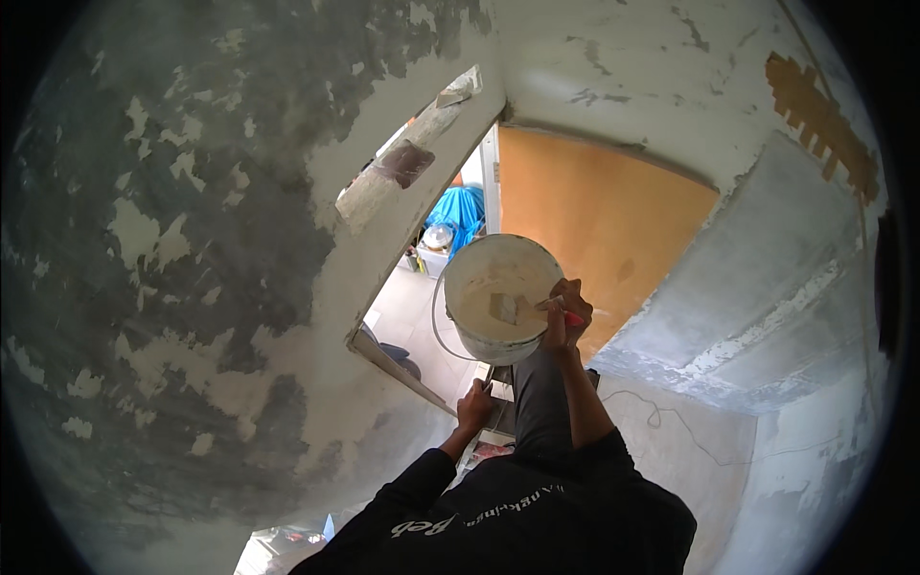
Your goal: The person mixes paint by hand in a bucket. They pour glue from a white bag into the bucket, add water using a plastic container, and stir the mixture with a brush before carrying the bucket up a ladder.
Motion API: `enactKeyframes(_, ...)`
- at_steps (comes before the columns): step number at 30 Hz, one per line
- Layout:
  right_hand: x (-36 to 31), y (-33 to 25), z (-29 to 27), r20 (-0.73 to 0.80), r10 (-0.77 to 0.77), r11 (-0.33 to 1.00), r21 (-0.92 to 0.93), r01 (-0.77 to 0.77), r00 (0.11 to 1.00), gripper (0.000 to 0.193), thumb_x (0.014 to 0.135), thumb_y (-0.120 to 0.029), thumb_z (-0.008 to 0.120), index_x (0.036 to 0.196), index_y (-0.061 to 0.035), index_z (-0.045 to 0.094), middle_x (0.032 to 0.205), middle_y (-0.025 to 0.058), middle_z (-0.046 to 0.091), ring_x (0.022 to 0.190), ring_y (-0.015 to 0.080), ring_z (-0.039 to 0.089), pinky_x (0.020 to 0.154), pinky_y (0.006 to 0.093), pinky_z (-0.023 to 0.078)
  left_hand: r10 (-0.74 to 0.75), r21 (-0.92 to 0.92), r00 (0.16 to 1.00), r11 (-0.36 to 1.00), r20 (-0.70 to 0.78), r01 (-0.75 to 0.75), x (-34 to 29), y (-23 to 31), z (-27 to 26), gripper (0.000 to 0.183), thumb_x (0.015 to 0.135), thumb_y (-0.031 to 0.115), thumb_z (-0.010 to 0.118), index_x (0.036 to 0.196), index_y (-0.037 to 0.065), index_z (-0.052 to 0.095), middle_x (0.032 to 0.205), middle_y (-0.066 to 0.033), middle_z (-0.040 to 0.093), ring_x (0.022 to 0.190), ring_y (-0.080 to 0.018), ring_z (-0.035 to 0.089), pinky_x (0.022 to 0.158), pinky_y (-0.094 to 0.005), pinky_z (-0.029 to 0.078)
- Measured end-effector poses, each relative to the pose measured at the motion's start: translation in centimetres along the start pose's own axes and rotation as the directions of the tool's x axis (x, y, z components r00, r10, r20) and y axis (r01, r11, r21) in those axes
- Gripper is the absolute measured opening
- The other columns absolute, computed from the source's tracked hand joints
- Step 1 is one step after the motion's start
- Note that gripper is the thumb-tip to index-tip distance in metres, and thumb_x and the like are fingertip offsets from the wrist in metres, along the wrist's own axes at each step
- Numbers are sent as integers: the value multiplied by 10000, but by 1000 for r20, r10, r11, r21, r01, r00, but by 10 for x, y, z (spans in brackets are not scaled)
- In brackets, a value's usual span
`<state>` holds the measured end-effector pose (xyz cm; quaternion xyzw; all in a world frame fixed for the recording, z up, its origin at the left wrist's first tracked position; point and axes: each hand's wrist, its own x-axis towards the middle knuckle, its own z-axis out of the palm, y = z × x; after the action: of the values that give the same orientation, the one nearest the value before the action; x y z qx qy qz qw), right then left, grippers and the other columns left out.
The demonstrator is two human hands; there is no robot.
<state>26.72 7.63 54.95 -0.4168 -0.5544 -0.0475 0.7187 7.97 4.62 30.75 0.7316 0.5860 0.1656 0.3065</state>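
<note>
A white bucket [460,337] with a wire handle stands in front of me, tilted toward my view. Pale paste coats its inside. My right hand [567,316] is closed at the bucket's right rim around a putty knife [505,308]. Part of its red handle shows at the fingers, and its blade reaches down into the paste. Lower and to the left, my left hand [473,406] is closed beside my leg. A thin dark piece sticks up from its fingers, but I cannot make out what it is. What supports the bucket is mostly hidden.
Patchy grey and white plaster covers the wall [220,287] on the left. Behind the bucket are a doorway and an orange-brown door [594,211]. A blue sheet [460,216] lies beyond the opening. On the floor at right, a thin cable [661,414] runs toward the wall.
</note>
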Motion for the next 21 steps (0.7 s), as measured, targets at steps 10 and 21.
enactKeyframes(10,-2,27,-17,-46,43,997,68,-40,998,125,654,-81,505,603,-16,598,552,96,507,552,212,447,613,322,315,35,39,999,999,-11,-35,4,-4,-1,302,892,342,480,1031,75,501,941,-194,607,817,-402,597,685,-497,452)
enactKeyframes(21,-9,-2,-13,-62,85,984,162,-74,994,137,677,-87,510,590,-19,591,556,83,495,563,213,422,630,321,305,47,-775,993,629,111,57,48,13,-98,387,917,372,473,1128,50,432,1026,-92,573,916,-198,592,803,-328,483)
